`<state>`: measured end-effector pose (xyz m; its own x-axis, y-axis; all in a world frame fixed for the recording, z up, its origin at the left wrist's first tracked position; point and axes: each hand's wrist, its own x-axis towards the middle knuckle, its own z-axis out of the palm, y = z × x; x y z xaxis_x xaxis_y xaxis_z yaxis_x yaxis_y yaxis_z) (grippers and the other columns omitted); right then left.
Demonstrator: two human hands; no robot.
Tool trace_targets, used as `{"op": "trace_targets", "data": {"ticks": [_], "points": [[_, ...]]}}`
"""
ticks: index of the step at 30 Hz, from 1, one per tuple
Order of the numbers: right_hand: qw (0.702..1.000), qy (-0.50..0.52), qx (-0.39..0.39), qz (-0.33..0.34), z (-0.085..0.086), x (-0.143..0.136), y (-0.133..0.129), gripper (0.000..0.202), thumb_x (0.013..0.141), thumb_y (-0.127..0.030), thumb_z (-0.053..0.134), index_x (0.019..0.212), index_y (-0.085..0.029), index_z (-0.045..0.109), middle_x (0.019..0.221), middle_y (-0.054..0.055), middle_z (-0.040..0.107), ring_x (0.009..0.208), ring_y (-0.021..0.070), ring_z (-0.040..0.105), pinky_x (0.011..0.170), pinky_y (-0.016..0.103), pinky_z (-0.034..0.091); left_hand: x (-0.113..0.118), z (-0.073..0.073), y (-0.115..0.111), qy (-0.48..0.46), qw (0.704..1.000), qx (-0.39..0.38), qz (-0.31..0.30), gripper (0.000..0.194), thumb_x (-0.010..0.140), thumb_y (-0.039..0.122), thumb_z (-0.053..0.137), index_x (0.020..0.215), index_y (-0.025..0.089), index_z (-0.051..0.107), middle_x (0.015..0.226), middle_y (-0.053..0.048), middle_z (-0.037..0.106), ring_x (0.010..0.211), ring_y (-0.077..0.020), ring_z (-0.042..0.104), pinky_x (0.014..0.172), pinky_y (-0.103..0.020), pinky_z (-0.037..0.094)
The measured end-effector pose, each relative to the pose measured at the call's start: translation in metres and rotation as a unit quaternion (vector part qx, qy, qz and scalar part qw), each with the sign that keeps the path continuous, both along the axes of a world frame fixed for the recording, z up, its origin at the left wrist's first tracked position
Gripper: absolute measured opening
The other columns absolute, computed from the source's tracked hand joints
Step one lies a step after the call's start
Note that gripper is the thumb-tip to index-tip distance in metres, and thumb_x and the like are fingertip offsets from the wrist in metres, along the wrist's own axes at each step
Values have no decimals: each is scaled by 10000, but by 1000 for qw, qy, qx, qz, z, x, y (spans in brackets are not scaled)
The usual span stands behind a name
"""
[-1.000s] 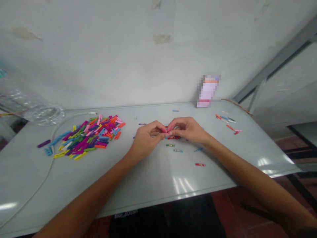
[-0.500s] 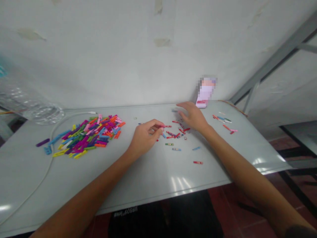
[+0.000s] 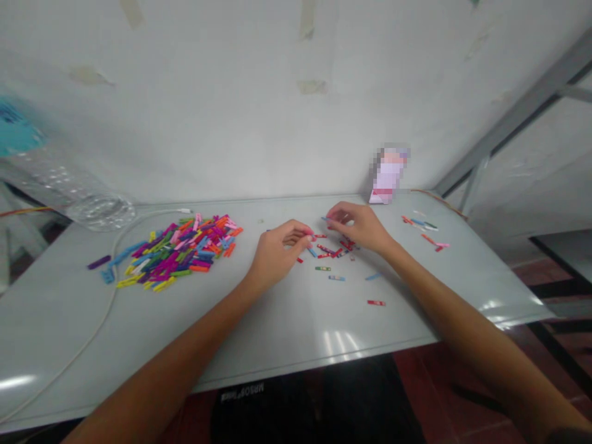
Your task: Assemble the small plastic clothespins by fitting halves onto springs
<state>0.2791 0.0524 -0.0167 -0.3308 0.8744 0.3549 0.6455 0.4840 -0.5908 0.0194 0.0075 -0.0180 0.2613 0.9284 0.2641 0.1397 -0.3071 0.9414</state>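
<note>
Grey tabletop (image 3: 277, 351): glossy, far edge along the white wall (image 3: 231, 111), near edge running under both forearms.
Right hand (image 3: 358, 225): narrow pinch on a slim light-blue strip (image 3: 325, 218); its end pokes past the fingertips, probably gripped that way so the rest stays visible.
Left hand (image 3: 280, 250): thumb and fingers curled close together, tips beside the red pieces. Something pinkish shows there (too blurred; can't tell if it's a held piece or just skin).
Red cluster: small flat red strips with pale marks (image 3: 326, 251), lying between and just below the hands, partly hidden by the right one. Central spot likely suits reach from either side.
Strays: short green strip (image 3: 322, 268), light-blue strip with a pale middle (image 3: 337, 278) and lone red strip (image 3: 376, 303), stepping toward the near edge.
Clothespin heap: multicoloured plastic clothespins (image 3: 185, 253), left of the left hand, well apart; presumably set aside to avoid mixing.
White cable (image 3: 102, 314): bends round the heap's left side, so that flank is tighter.
Room: most slack is between strays and near edge. Behind the right hand, a pixelated pinkish slab (image 3: 387, 179) leans on the wall, limiting reach there.
</note>
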Motion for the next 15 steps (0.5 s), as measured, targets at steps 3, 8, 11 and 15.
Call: {"op": "trace_targets", "data": {"ticks": [3,8,11,15], "points": [[985,139,-64,76,9,-17,-21,120,980,-318,799,1011,-205,828,957,34,806,820,175,738,800,315,620,2,5,-5,-24,999,25,21,88,972,281,794,1031,218,776,1022,-45,842,973,-221,838,936,-339,680],[951,270,-110,103,17,-31,-38,166,927,-390,906,992,-241,874,987,34,773,867,171,736,821,322,639,3,3,-9,-61,998,10,10,111,948,282,854,1011,212,795,997,-35,837,930,-211,832,900,-327,685],[930,316,-141,122,20,-31,-39,214,902,-439,947,984,-248,893,1098,66,813,990,200,775,892,348,660,4,1,-10,-90,996,-18,-9,143,934,292,888,1011,201,809,986,-50,858,948,-223,849,930,-343,690],[921,337,-172,93,23,-28,-40,291,898,-461,959,1075,-237,904,1086,68,865,991,209,798,958,376,662,3,6,-11,-131,990,-58,-15,181,917,306,915,1009,188,813,967,-63,866,880,-222,859,878,-343,706]]}}
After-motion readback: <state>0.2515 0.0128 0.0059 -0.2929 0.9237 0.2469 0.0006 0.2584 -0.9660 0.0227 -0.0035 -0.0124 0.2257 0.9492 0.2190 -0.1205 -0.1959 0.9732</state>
